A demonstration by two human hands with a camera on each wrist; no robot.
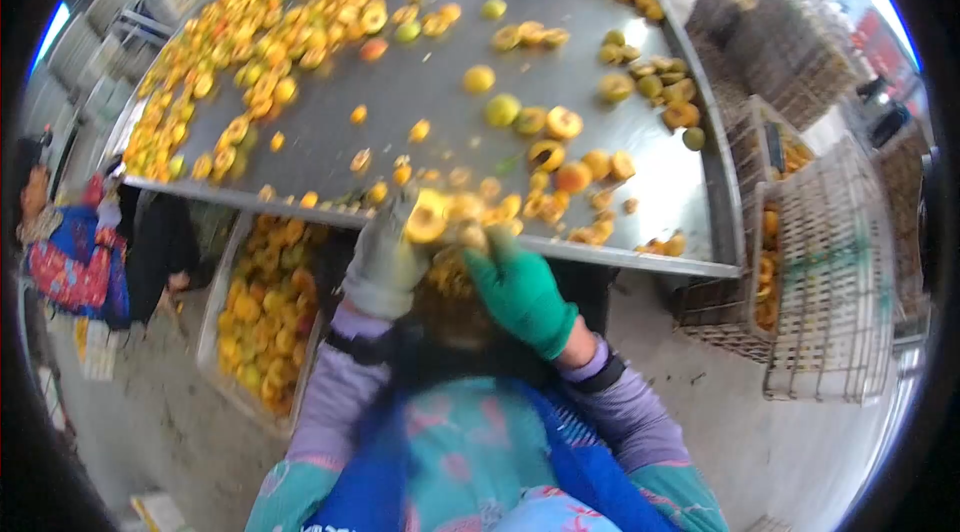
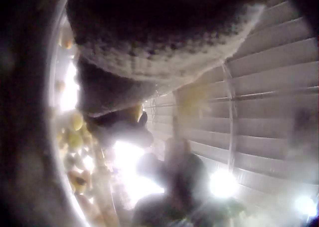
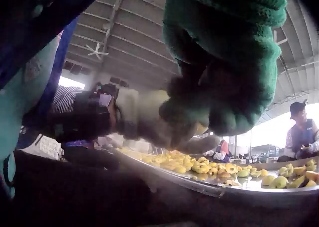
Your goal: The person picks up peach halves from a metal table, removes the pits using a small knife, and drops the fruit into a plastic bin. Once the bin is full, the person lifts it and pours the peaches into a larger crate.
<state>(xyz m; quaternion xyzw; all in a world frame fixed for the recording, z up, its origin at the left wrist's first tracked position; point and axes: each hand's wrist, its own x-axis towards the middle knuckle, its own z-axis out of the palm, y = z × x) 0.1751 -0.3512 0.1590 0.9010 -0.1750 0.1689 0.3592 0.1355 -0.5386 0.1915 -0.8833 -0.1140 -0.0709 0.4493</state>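
Note:
In the head view, my left hand, in a pale knit glove, grips a yellow peach half at the metal table's near edge. Close beside it is my right hand in a green glove. Its fingers are curled, and in the right wrist view a bit of yellow fruit shows under the green glove; motion blur leaves me unable to tell the piece's shape. The left wrist view is mostly filled by the pale glove, and what it holds is hidden there.
Many cut peaches cover the left of the metal table, with more pieces on the right. A crate of peaches stands below left. Slatted plastic crates stand right. Another person sits at the left.

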